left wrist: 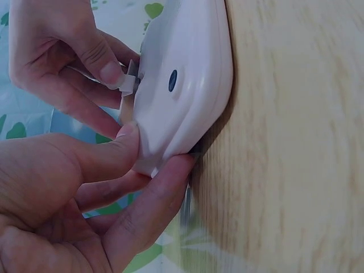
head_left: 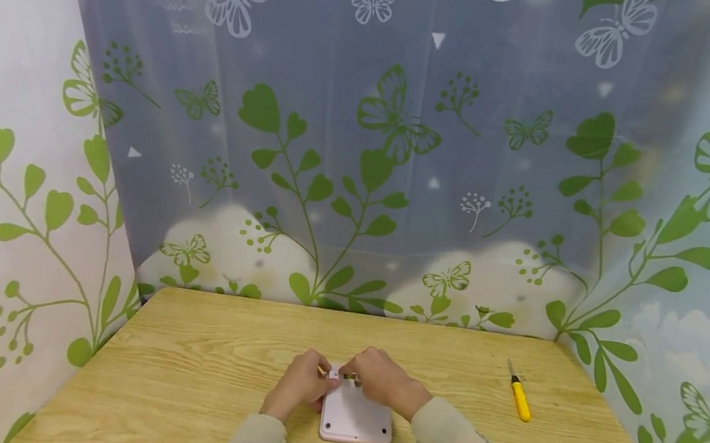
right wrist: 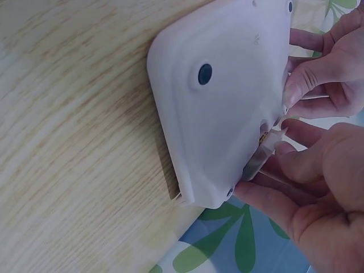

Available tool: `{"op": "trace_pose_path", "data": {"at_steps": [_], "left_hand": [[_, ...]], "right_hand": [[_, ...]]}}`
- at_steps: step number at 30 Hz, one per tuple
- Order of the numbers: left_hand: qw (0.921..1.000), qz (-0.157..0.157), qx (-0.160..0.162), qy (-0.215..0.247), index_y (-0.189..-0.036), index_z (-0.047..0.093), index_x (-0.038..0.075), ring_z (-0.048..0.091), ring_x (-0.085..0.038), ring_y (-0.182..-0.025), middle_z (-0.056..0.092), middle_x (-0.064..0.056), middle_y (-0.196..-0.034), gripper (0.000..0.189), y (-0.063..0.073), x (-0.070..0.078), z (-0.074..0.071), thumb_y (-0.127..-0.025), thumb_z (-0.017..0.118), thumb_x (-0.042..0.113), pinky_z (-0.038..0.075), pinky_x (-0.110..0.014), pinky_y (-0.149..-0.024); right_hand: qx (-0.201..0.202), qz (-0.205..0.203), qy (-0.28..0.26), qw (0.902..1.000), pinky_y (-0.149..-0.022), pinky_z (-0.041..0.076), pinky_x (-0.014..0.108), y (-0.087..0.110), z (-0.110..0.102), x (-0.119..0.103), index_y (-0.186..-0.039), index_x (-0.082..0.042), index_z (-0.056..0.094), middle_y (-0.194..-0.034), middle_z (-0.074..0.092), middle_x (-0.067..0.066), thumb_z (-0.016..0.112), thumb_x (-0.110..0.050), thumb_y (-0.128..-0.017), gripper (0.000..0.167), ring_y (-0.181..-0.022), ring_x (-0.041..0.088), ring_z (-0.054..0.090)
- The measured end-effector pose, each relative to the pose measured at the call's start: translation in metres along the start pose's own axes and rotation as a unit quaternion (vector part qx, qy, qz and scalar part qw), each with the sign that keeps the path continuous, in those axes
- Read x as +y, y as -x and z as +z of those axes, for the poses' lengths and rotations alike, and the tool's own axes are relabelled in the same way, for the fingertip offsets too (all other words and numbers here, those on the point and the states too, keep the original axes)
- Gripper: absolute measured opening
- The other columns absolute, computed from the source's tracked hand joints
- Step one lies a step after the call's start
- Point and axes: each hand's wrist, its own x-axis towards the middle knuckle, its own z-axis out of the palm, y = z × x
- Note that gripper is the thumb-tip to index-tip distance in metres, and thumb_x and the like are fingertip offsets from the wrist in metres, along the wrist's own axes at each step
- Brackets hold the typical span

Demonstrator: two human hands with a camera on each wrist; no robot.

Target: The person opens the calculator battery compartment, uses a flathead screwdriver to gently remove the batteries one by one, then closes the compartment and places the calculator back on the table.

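Note:
A pale pink calculator [head_left: 358, 415] lies face down on the table, with dark round feet on its back. My left hand [head_left: 302, 380] pinches its far left corner between thumb and fingers, shown closely in the left wrist view. My right hand [head_left: 381, 378] is at the calculator's far edge. In the right wrist view, its thumb and a finger pinch a small whitish battery cover [right wrist: 263, 158] beside the open battery slot. Part of a battery [head_left: 349, 377] shows in that slot. The right fingers partly hide the cover and slot.
A screwdriver [head_left: 520, 400] with a yellow handle lies on the wooden table [head_left: 212, 352] to the right, its tip pointing away. Patterned curtains [head_left: 325, 247] with leaves and butterflies hang behind the table and along both sides.

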Motion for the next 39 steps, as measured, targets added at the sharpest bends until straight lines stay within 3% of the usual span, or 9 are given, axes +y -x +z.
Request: {"op": "trace_pose_path", "data": {"at_steps": [6,12,19,23,33,39], "left_hand": [[1.0,-0.001,0.0,0.001,-0.118,0.064,-0.012,0.07,-0.02,-0.056,0.07,-0.017,-0.085,0.031,0.001,0.001,0.0,-0.095,0.073,0.007,0.061,-0.032,-0.052],[1.0,-0.006,0.002,-0.003,-0.117,0.064,-0.012,0.07,-0.019,-0.055,0.07,-0.016,-0.084,0.029,0.002,0.003,-0.001,-0.095,0.073,0.005,0.06,-0.029,-0.051],[0.9999,-0.016,0.0,-0.001,-0.118,0.064,-0.011,0.069,-0.018,-0.054,0.07,-0.014,-0.082,0.03,0.001,0.003,-0.001,-0.096,0.073,0.007,0.06,-0.029,-0.051],[1.0,-0.006,0.001,-0.004,-0.117,0.064,-0.011,0.069,-0.019,-0.055,0.07,-0.015,-0.082,0.03,0.0,0.001,-0.001,-0.095,0.073,0.007,0.06,-0.03,-0.051],[1.0,-0.002,0.003,0.0,-0.116,0.063,-0.01,0.07,-0.021,-0.057,0.067,-0.015,-0.085,0.028,0.004,0.001,-0.001,-0.096,0.073,0.007,0.061,-0.032,-0.052],[0.9999,-0.003,0.008,-0.006,-0.115,0.064,-0.01,0.068,-0.02,-0.054,0.068,-0.014,-0.082,0.027,0.002,0.001,0.001,-0.095,0.073,0.007,0.059,-0.031,-0.05]], "right_hand": [[-0.009,-0.003,-0.018,0.9998,-0.066,0.05,0.016,0.0,-0.002,0.003,-0.116,-0.011,0.079,-0.114,0.079,0.006,0.065,0.014,-0.091,0.038,-0.096,0.016,0.074],[-0.011,-0.031,-0.045,0.9985,-0.073,0.056,0.019,0.002,-0.009,0.008,-0.12,-0.006,0.076,-0.117,0.077,0.01,0.064,0.009,-0.095,0.032,-0.105,0.023,0.075],[-0.03,-0.052,-0.062,0.9963,-0.075,0.059,0.022,0.001,-0.012,0.014,-0.12,-0.008,0.073,-0.118,0.076,0.01,0.071,0.0,-0.094,0.027,-0.101,0.021,0.075],[-0.032,-0.058,-0.066,0.9956,-0.075,0.059,0.023,0.0,-0.012,0.015,-0.117,-0.008,0.073,-0.114,0.077,0.009,0.072,0.001,-0.094,0.025,-0.098,0.02,0.074],[-0.044,-0.035,-0.039,0.9977,-0.073,0.056,0.024,0.0,-0.013,0.01,-0.121,-0.008,0.069,-0.106,0.072,0.01,0.07,0.002,-0.095,0.028,-0.089,0.015,0.067],[-0.051,-0.024,-0.029,0.998,-0.073,0.054,0.024,-0.001,-0.017,0.007,-0.114,-0.008,0.071,-0.104,0.069,0.008,0.071,0.004,-0.093,0.024,-0.088,0.012,0.062]]}}
